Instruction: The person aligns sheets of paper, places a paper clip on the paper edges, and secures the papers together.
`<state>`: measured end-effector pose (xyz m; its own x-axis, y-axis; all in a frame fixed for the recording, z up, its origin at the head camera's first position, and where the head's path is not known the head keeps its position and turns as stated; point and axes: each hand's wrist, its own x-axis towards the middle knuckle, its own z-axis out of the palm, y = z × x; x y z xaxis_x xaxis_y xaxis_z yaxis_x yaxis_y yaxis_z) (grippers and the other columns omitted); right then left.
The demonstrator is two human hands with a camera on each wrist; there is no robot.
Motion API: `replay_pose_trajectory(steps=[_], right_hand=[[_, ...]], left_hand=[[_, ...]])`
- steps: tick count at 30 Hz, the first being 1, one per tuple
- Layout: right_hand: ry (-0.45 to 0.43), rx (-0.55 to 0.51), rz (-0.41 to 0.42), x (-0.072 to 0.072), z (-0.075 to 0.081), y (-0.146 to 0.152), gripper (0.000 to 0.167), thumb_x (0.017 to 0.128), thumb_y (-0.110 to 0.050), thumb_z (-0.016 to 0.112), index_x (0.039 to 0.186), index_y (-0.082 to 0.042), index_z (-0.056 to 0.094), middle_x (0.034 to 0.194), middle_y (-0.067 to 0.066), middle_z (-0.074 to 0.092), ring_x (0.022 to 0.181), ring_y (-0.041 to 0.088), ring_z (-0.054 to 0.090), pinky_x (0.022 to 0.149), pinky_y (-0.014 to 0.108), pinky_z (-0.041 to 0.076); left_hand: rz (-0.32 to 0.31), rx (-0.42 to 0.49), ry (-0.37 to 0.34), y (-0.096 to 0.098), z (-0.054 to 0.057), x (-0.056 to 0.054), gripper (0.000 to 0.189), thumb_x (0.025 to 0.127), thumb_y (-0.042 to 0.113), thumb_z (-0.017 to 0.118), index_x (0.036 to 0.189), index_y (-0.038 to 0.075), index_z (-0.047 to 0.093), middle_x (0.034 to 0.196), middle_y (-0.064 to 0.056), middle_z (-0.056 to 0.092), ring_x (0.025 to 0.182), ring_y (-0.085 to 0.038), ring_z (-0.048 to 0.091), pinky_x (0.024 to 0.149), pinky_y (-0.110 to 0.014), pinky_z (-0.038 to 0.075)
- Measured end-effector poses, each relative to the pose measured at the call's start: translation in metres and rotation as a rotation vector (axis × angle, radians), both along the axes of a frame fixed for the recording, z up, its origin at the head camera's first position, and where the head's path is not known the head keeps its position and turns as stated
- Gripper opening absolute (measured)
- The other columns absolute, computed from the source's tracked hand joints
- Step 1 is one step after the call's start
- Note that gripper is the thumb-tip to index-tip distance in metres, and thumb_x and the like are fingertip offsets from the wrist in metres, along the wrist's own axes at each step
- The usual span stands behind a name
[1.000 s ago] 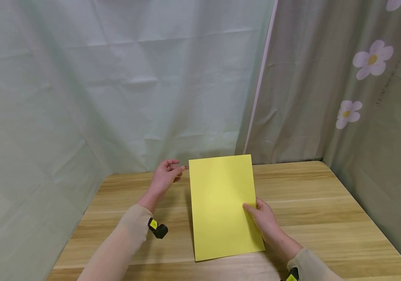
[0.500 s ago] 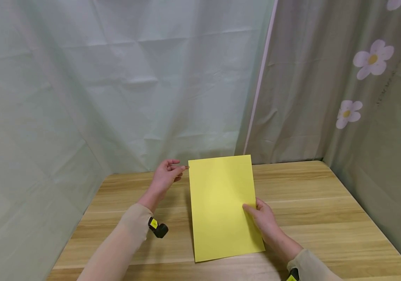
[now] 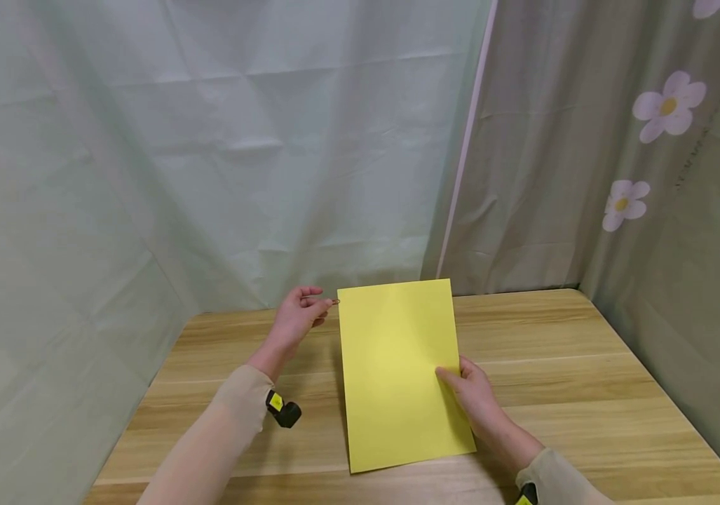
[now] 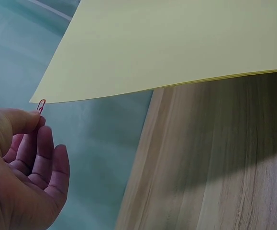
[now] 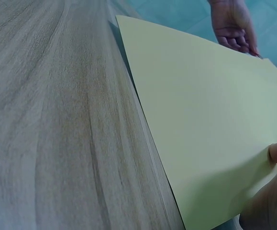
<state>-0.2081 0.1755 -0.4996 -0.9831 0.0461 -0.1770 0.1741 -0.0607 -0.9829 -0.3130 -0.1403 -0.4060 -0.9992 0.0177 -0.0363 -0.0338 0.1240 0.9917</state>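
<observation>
A stack of yellow paper sheets (image 3: 397, 379) stands tilted above the table, seen in all three views. My right hand (image 3: 479, 396) grips its right edge, thumb on the front face and the other fingers behind. At the upper left corner, my left hand (image 3: 296, 315) pinches a small red paper clip (image 4: 41, 104) between thumb and index finger. In the left wrist view the clip's free loop overlaps the paper's corner, and the other fingers of that hand are loosely bent. Several layered edges show along the paper's side there.
The wood-grain table (image 3: 561, 379) lies beneath both hands. Pale curtains (image 3: 309, 140) hang behind it, and a flower-printed curtain (image 3: 555, 154) hangs at the right. A small black camera (image 3: 284, 410) sits on the left wrist.
The paper's top left corner has shifted very slightly down and left, so the clip's end now overlaps its edge. Both hands stay almost still.
</observation>
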Motion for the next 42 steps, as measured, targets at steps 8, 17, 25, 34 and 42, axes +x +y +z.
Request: replay_pose_trajectory(steps=[8,17,25,34,42], right_hand=[[0.005,0.008,-0.01,0.0016,0.0024,-0.002,0.038,0.101,-0.013,0.065,0.134,0.003,0.06,0.098,0.012,0.072,0.081,0.024,0.068,0.067,0.035,0.057],[0.005,0.025,0.005,0.0013,-0.0005,-0.0011,0.037,0.101,-0.016,0.065,0.132,0.004,0.06,0.097,0.013,0.071,0.08,0.023,0.068,0.068,0.034,0.057],[-0.001,0.016,-0.01,0.0018,0.0002,-0.0021,0.035,0.101,-0.014,0.065,0.131,0.004,0.06,0.095,0.012,0.071,0.078,0.024,0.067,0.066,0.035,0.057],[0.004,0.026,-0.014,0.0014,-0.0001,-0.0034,0.035,0.101,-0.013,0.065,0.131,0.004,0.061,0.095,0.012,0.071,0.079,0.025,0.067,0.067,0.036,0.057],[0.008,0.023,-0.023,0.0018,0.0009,-0.0054,0.032,0.1,-0.009,0.064,0.129,0.006,0.061,0.093,0.012,0.071,0.077,0.024,0.067,0.066,0.035,0.057]], left_hand=[[-0.001,-0.008,-0.002,0.0006,0.0027,0.0013,0.04,0.098,0.011,0.07,0.132,0.002,0.051,0.109,-0.012,0.062,0.088,-0.02,0.063,0.087,-0.034,0.056],[-0.003,-0.027,0.001,0.0007,0.0027,0.0005,0.04,0.098,0.011,0.07,0.132,0.002,0.051,0.11,-0.013,0.063,0.088,-0.019,0.063,0.093,-0.04,0.054],[-0.014,-0.034,0.01,0.0005,0.0027,-0.0009,0.041,0.098,0.011,0.07,0.132,0.001,0.051,0.108,-0.012,0.063,0.087,-0.019,0.062,0.086,-0.034,0.055],[-0.024,-0.033,0.012,0.0008,0.0037,-0.0019,0.042,0.096,0.01,0.072,0.13,0.0,0.051,0.105,-0.011,0.064,0.083,-0.019,0.062,0.087,-0.037,0.055],[-0.033,-0.051,-0.003,0.0002,0.0048,-0.0003,0.041,0.097,0.01,0.071,0.132,0.001,0.051,0.105,-0.012,0.064,0.086,-0.02,0.064,0.087,-0.036,0.055]])
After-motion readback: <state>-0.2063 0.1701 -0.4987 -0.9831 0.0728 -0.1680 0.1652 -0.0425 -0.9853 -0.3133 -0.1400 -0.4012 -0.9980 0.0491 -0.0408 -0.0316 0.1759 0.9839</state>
